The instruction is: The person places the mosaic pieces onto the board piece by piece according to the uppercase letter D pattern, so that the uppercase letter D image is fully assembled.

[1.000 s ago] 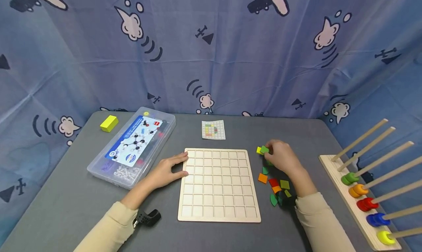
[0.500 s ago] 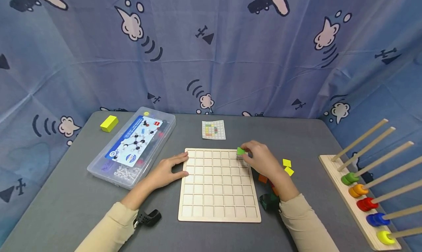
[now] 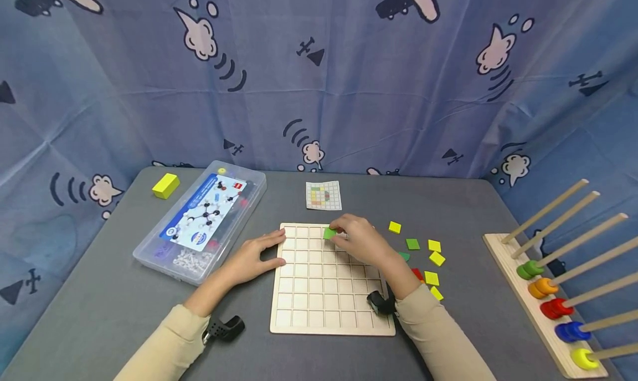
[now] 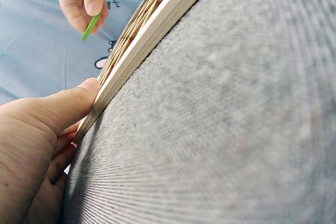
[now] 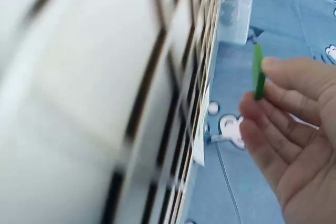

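Observation:
My right hand (image 3: 363,241) pinches a square green tile (image 3: 329,233) between thumb and fingertips, over the top row of a wooden grid board (image 3: 315,302). In the right wrist view the green tile (image 5: 258,73) is seen nearly edge-on, raised off the board. My left hand (image 3: 253,259) rests at the board's left edge, thumb and index finger spread apart and touching it. The left wrist view has the thumb (image 4: 79,98) against the board's side (image 4: 142,45). The grid cells that show hold no tiles.
Right of the board lie loose yellow tiles (image 3: 434,246), a green tile (image 3: 412,244) and a red piece (image 3: 417,273), partly behind the right forearm. A pattern card (image 3: 323,196) lies behind the board. Left stands a plastic case (image 3: 204,220) near a yellow block (image 3: 166,186); right, a peg rack (image 3: 533,292).
The right hand has picked up the green tile from the loose pieces and carried it left, over the board's top row. The left hand has stayed at the board's left edge.

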`<state>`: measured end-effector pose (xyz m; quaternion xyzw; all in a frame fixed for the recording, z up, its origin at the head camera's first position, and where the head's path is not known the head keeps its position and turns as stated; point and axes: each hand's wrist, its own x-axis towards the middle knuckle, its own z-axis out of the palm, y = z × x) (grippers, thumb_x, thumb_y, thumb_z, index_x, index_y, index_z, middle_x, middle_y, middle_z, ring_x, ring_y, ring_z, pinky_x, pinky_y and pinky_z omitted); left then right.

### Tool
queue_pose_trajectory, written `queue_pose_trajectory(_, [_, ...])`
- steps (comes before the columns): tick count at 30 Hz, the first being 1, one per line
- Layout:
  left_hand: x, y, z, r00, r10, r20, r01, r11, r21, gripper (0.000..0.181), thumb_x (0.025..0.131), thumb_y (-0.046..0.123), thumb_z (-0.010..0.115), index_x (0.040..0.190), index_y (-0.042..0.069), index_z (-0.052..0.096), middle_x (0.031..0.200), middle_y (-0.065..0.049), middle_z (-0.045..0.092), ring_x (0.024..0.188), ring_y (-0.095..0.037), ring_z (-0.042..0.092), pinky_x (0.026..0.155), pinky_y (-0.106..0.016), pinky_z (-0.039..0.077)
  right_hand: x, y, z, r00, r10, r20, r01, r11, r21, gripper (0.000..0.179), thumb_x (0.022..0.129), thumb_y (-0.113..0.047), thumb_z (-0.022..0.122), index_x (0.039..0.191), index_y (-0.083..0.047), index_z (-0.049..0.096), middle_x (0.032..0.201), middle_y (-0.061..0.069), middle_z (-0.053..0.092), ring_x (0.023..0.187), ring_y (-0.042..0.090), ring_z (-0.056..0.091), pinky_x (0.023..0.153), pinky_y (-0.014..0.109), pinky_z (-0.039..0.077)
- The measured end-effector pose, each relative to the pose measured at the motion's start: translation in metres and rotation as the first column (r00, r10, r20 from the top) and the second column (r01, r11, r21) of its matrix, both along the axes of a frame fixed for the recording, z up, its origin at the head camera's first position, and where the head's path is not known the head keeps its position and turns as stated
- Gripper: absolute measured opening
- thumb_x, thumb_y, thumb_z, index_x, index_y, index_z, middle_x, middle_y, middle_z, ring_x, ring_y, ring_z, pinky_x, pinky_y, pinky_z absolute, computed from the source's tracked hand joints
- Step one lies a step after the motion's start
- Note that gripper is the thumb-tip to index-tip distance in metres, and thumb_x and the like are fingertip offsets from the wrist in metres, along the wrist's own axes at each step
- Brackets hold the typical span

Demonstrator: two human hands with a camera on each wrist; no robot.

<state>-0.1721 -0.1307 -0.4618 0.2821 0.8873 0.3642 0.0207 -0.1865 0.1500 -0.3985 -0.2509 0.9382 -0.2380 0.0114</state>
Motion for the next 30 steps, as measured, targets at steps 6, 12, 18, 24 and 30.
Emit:
queue_pose_trajectory(6, [-0.001, 0.000, -0.001, 1.000, 0.005, 0.011, -0.005, 1.000, -0.006, 0.057, 0.087, 0.032, 0.069, 0.136, 0.007, 0.053, 0.146, -0.006, 0.044, 0.135, -0.031, 0.041, 0.110, -0.048, 0.036, -0.007, -0.018, -0.004, 0.997, 0.069, 0.024, -0.069, 0.997, 0.022, 0.023, 0.088, -0.016, 0.068, 0.108, -0.005, 0.069, 0.099, 0.005, 0.066, 0.088, 0.016, 0.061, 0.074, 0.028, 0.054])
queue_pose_trajectory(12, [-0.001, 0.000, 0.000, 1.000, 0.007, 0.012, -0.007, 1.000, 0.002, 0.057, 0.086, 0.031, 0.069, 0.135, 0.007, 0.054, 0.146, -0.007, 0.045, 0.134, -0.030, 0.041, 0.110, -0.048, 0.036, -0.013, -0.034, -0.007, 0.988, 0.150, 0.028, -0.151, 0.987, 0.061, 0.019, 0.088, -0.015, 0.067, 0.105, -0.006, 0.070, 0.097, 0.004, 0.067, 0.085, 0.013, 0.060, 0.074, 0.026, 0.053])
queue_pose_trajectory(18, [0.001, 0.000, 0.000, 1.000, 0.012, 0.010, -0.012, 1.000, 0.000, 0.056, 0.086, 0.031, 0.070, 0.135, 0.007, 0.054, 0.146, -0.006, 0.045, 0.135, -0.029, 0.041, 0.110, -0.048, 0.037, -0.017, -0.046, -0.007, 0.981, 0.189, 0.042, -0.192, 0.975, 0.113, 0.017, 0.089, -0.017, 0.067, 0.102, -0.007, 0.070, 0.096, 0.004, 0.066, 0.082, 0.012, 0.059, 0.072, 0.027, 0.052])
queue_pose_trajectory(24, [0.002, 0.001, 0.000, 1.000, 0.009, 0.010, -0.009, 1.000, -0.005, 0.056, 0.087, 0.032, 0.069, 0.135, 0.007, 0.054, 0.146, -0.005, 0.045, 0.135, -0.030, 0.041, 0.109, -0.048, 0.037, -0.020, -0.053, -0.009, 0.977, 0.198, 0.078, -0.209, 0.963, 0.169, 0.018, 0.089, -0.018, 0.067, 0.103, -0.007, 0.069, 0.096, 0.003, 0.065, 0.080, 0.011, 0.056, 0.072, 0.026, 0.051])
queue_pose_trajectory(30, [0.001, 0.000, 0.000, 1.000, 0.011, 0.005, -0.011, 1.000, 0.005, 0.057, 0.086, 0.031, 0.070, 0.135, 0.007, 0.054, 0.146, -0.005, 0.045, 0.134, -0.030, 0.041, 0.109, -0.049, 0.037, -0.020, -0.057, -0.010, 0.975, 0.216, 0.058, -0.223, 0.952, 0.208, 0.014, 0.088, -0.017, 0.068, 0.099, -0.008, 0.070, 0.093, 0.002, 0.063, 0.075, 0.009, 0.052, 0.068, 0.024, 0.049])
